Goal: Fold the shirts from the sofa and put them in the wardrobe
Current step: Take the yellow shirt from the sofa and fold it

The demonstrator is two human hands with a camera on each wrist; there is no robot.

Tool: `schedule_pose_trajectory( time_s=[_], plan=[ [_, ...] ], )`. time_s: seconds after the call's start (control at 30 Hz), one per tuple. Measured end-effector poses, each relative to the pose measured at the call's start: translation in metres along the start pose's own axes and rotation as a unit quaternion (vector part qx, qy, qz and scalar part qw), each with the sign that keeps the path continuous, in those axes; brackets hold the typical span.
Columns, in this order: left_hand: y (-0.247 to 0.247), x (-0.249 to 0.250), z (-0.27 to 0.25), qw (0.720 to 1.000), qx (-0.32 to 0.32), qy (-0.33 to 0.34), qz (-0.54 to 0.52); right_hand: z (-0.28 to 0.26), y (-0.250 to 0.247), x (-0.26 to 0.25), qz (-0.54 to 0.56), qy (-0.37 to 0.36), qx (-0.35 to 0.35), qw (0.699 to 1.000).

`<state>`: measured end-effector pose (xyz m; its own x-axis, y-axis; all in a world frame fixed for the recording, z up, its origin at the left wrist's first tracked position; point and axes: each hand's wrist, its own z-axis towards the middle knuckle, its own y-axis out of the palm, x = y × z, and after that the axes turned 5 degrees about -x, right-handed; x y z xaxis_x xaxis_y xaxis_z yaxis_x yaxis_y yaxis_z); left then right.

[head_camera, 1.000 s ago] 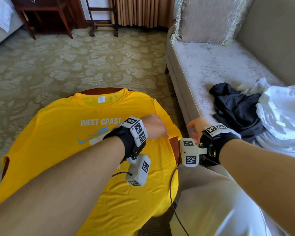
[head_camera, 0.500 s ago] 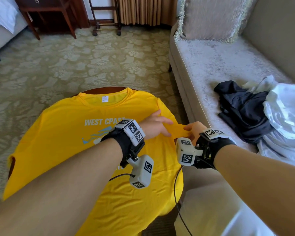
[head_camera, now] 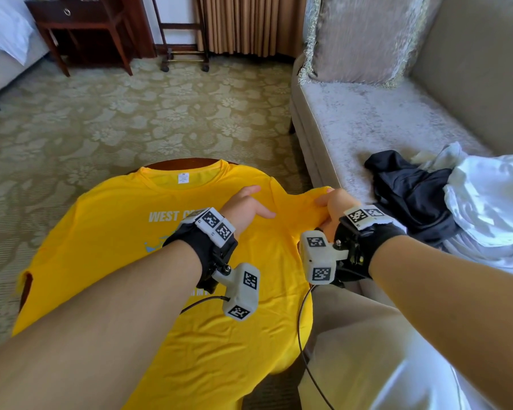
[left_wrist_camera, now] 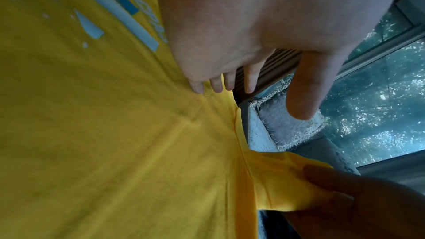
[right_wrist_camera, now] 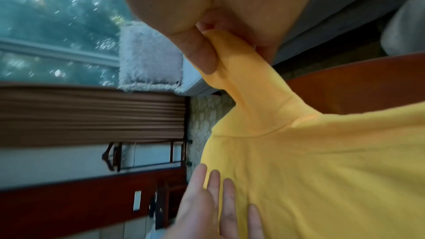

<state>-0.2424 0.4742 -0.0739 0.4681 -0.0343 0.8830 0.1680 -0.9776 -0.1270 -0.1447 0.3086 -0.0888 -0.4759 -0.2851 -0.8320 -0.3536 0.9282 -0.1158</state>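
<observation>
A yellow T-shirt (head_camera: 125, 247) with white "WEST" lettering lies spread face up over a small round wooden table (head_camera: 172, 164). My left hand (head_camera: 246, 205) lies flat, fingers straight, on the shirt's right shoulder (left_wrist_camera: 200, 101). My right hand (head_camera: 328, 202) pinches the yellow right sleeve (right_wrist_camera: 232, 64) between thumb and fingers and holds it out past the table's edge toward the sofa (head_camera: 367, 125). A dark navy shirt (head_camera: 409, 190) and a white garment (head_camera: 492, 208) lie crumpled on the sofa seat at the right.
A fringed cushion (head_camera: 359, 39) leans at the sofa's far end. Patterned carpet (head_camera: 131, 119) stretches beyond the table to a dark wooden side table (head_camera: 80, 31), a luggage rack (head_camera: 181, 34) and curtains (head_camera: 249, 22). A bed corner (head_camera: 3, 39) shows top left.
My right hand took hold of the yellow sleeve and drew it out to the right. My left hand opened and flattened on the shoulder. The head view shifted slightly.
</observation>
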Motion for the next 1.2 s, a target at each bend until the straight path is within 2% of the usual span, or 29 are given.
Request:
schedule_pose_trajectory(
  time_s=[0.17,0.27,0.33,0.47,0.53,0.63,0.7,0.87,1.0,1.07,1.13,1.2],
  plan=[
    [-0.013,0.000,-0.008,0.997,0.032,-0.001,-0.075,-0.051,0.034,-0.028,-0.063,-0.092,0.065,0.992],
    [-0.020,-0.003,-0.013,0.991,0.031,-0.007,-0.130,-0.058,0.050,-0.026,-0.113,-0.122,0.063,0.984],
    [-0.021,-0.005,-0.015,0.985,0.010,-0.017,-0.174,-0.062,0.061,-0.024,-0.109,-0.135,0.053,0.983],
    [-0.018,-0.006,-0.022,0.978,-0.018,-0.040,-0.204,-0.062,0.076,-0.017,-0.115,-0.118,-0.002,0.986],
    [-0.015,-0.004,-0.023,0.984,-0.003,-0.046,-0.172,-0.058,0.075,-0.015,-0.132,-0.098,0.002,0.986],
    [-0.011,-0.006,-0.017,0.994,0.045,-0.048,-0.088,-0.053,0.064,-0.015,-0.166,-0.075,0.075,0.980],
    [-0.011,-0.011,-0.010,0.996,0.075,-0.035,-0.041,-0.052,0.054,-0.014,-0.242,-0.052,0.109,0.963],
    [-0.010,-0.018,0.008,0.987,0.115,0.002,0.115,-0.049,0.042,-0.002,-0.359,0.005,0.073,0.931],
    [-0.008,-0.015,0.026,0.967,0.128,0.041,0.215,-0.035,0.050,0.005,-0.345,0.036,0.097,0.933],
    [-0.008,-0.009,0.036,0.961,0.125,0.039,0.243,-0.030,0.051,0.008,-0.341,0.045,0.101,0.934],
    [-0.006,-0.009,0.045,0.956,0.113,0.031,0.268,-0.023,0.051,0.010,-0.327,0.044,0.064,0.942],
    [-0.004,-0.010,0.051,0.950,0.119,0.015,0.288,-0.024,0.050,0.008,-0.338,0.055,0.080,0.936]
  ],
)
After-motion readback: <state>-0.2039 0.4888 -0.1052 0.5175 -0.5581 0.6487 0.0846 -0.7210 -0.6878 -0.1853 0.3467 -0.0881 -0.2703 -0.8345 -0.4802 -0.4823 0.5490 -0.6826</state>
